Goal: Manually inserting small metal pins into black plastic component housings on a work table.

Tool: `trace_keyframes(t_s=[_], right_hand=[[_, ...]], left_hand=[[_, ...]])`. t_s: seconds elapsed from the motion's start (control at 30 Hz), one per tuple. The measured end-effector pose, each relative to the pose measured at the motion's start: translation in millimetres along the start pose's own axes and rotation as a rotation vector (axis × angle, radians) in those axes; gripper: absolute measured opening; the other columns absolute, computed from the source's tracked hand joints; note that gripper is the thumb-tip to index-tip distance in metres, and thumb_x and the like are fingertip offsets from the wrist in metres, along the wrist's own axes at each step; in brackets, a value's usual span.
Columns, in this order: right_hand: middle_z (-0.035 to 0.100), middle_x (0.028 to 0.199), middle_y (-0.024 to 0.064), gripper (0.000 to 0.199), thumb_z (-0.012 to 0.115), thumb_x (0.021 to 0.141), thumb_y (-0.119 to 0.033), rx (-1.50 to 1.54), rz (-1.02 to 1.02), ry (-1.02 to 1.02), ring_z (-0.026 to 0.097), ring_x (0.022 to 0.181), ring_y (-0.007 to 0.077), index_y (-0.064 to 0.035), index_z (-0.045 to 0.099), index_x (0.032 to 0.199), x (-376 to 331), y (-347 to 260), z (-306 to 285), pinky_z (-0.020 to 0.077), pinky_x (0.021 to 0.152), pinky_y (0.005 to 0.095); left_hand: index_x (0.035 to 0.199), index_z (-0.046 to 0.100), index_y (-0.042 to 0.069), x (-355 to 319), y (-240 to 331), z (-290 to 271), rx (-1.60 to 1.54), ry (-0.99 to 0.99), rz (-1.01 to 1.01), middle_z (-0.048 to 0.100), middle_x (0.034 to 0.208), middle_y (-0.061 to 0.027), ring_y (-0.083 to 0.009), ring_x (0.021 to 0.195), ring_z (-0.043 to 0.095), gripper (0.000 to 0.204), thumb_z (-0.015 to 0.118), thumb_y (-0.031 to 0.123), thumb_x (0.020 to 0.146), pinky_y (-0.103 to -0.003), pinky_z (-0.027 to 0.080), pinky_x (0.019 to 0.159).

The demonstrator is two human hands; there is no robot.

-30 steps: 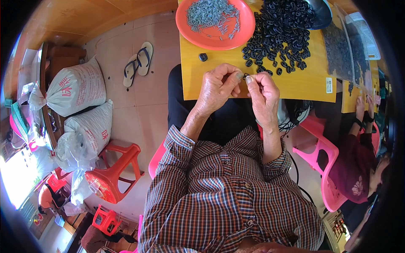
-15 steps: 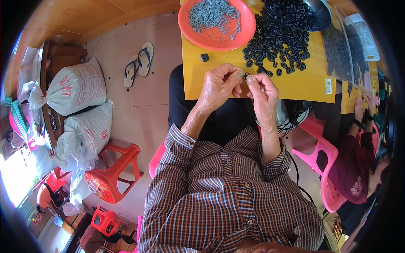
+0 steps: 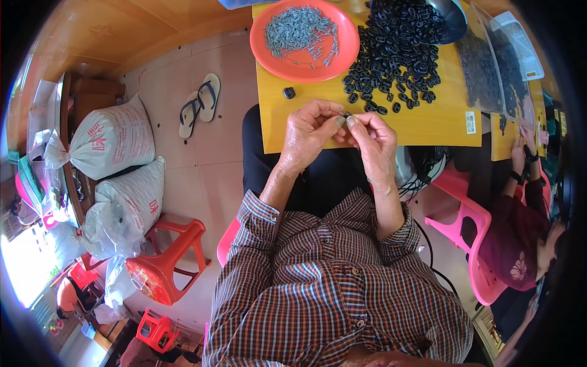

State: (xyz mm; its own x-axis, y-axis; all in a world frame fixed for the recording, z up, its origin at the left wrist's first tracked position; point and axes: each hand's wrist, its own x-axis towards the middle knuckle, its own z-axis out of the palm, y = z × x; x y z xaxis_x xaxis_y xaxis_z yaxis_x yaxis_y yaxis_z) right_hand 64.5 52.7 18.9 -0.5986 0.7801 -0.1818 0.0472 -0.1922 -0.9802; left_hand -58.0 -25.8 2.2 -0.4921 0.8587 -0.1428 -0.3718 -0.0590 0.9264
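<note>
My left hand (image 3: pixel 310 133) and my right hand (image 3: pixel 374 142) meet over the near edge of the yellow table, fingertips pinched together. Between them is a small black oval piece (image 3: pixel 347 115), mostly covered by the fingers. A red plate (image 3: pixel 269 63) beyond my left hand bears a heap of tiny grey pins (image 3: pixel 296 30). Right of the plate, many black oval pieces with two holes (image 3: pixel 397 61) are spread in a pile. One single black piece (image 3: pixel 288 93) lies below the plate, apart from the pile.
A dark bowl (image 3: pixel 452 21) stands at the pile's far right, beside clear plastic bags (image 3: pixel 483 67) and a white basket (image 3: pixel 520 46). Another person's hands (image 3: pixel 523 150) work at a table on the right. White sacks (image 3: pixel 113 128), a red stool (image 3: pixel 168 263) and flip-flops (image 3: pixel 199 105) are on the left.
The view has shifted slightly, so the table and plate sit a little lower and further left. My hands stay pinched together, and the black piece between the fingertips has tilted a little.
</note>
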Motion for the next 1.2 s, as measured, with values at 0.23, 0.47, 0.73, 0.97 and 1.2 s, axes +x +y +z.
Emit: trace_keyframes(t_s=[0.23,0.47,0.73,0.97,1.2], right_hand=[[0.059,0.077,-0.0028,0.009,0.061,0.09,-0.01,0.064,0.018,0.007,0.05,0.064,0.0021,-0.0015,0.063,0.093,-1.5,-2.9,3.0,0.0418,0.059,0.0156],[0.058,0.074,-0.0033,0.01,0.063,0.089,-0.012,0.014,-0.019,0.11,0.05,0.061,0.0026,-0.0024,0.063,0.091,-0.3,-1.2,-11.2,0.0413,0.057,0.0167],[0.057,0.072,-0.003,0.013,0.064,0.088,-0.015,0.0,0.001,0.21,0.05,0.06,0.0036,-0.0015,0.063,0.089,0.1,-12.2,-17.8,0.0407,0.057,0.0177],[0.057,0.072,-0.0023,0.014,0.063,0.088,-0.014,0.014,-0.003,0.194,0.049,0.059,0.0038,-0.0003,0.063,0.09,0.5,-11.5,-18.8,0.0407,0.057,0.0178],[0.057,0.074,-0.0024,0.014,0.062,0.088,-0.014,-0.026,0.001,0.185,0.05,0.062,0.0033,-0.0006,0.063,0.091,-2.1,-12.7,-16.9,0.0406,0.058,0.0178]], left_hand=[[0.104,0.058,-0.005,1.0,0.0,2.1,-0.02,0.004,0.0,0.063,0.082,-0.0059,-0.0095,0.069,0.062,0.016,0.056,-0.002,0.088,-0.023,0.054,0.064],[0.103,0.059,-0.003,9.1,0.3,9.1,0.117,0.014,-0.007,0.064,0.084,-0.0081,-0.0117,0.068,0.062,0.017,0.058,-0.001,0.087,-0.024,0.052,0.061],[0.087,0.061,0.002,36.6,1.4,30.2,1.064,0.131,0.487,0.054,0.083,-0.0141,-0.032,0.073,0.06,0.015,0.067,0.006,0.074,-0.041,0.05,0.058],[0.093,0.064,0.005,36.7,-7.6,28.3,1.204,0.119,0.507,0.055,0.084,-0.011,-0.0309,0.071,0.061,0.018,0.068,0.008,0.076,-0.039,0.051,0.061],[0.097,0.059,-0.003,27.1,0.7,16.4,0.51,0.148,0.272,0.062,0.086,-0.0132,-0.0232,0.07,0.066,0.012,0.056,0.005,0.089,-0.032,0.055,0.061]])
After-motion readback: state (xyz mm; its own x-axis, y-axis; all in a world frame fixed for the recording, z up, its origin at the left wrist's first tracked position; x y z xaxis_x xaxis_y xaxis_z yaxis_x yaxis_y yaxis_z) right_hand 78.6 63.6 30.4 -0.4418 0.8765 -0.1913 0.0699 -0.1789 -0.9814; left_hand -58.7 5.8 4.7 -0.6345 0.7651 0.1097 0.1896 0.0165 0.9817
